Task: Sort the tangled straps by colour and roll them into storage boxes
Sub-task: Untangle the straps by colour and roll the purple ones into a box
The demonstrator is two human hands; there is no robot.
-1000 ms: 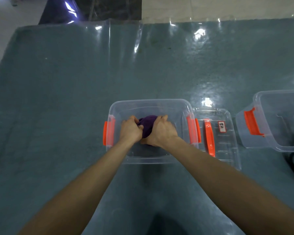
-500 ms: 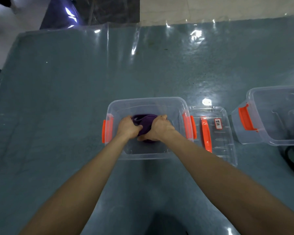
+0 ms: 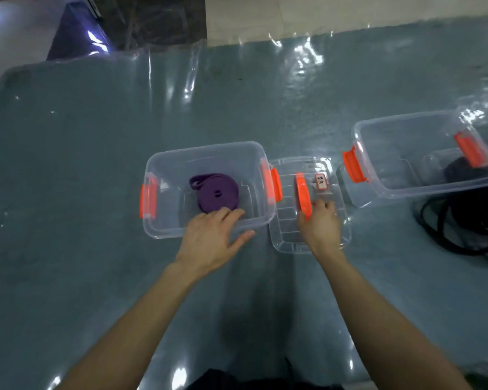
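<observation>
Purple rolled strap (image 3: 217, 195): coiled on floor of clear plastic storage box with orange latches (image 3: 206, 144), stowed by colour | left hand (image 3: 212, 237): slack-fingered at box's near rim, holding nothing | right hand (image 3: 320, 223): on clear lid with orange handle (image 3: 289, 240) right of box, grasp unclear, presumably for closing

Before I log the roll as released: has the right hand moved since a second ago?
Yes. The right hand has moved rightward, out of the clear box holding the purple strap, onto the lid beside it.
</observation>
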